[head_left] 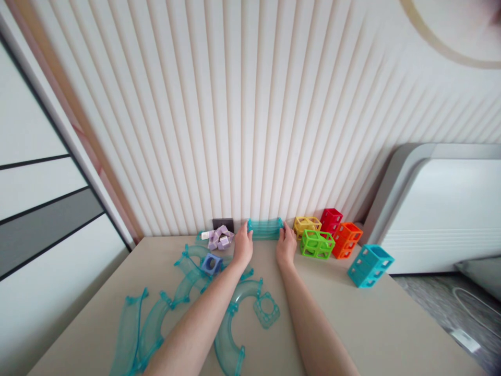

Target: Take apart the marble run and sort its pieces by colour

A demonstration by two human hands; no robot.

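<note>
A straight, see-through teal track piece (266,230) lies crosswise at the back of the table, close to the ribbed wall. My left hand (243,245) has its fingers closed on the left end of this piece, and my right hand (287,244) grips the right end. Left of my left hand is a cluster of pale purple blocks (219,237) with a white bit among them. A blue block with a round hole (211,264) sits nearer. To the right of my right hand stand yellow (307,226) and green (317,244) open-frame blocks.
Curved teal track pieces (229,334) spread over the left and middle of the table (332,313), beside a flat teal square with a hole (266,310). Red (331,220), orange (346,240) and turquoise (370,266) block towers stand at right, the turquoise one near the table's edge.
</note>
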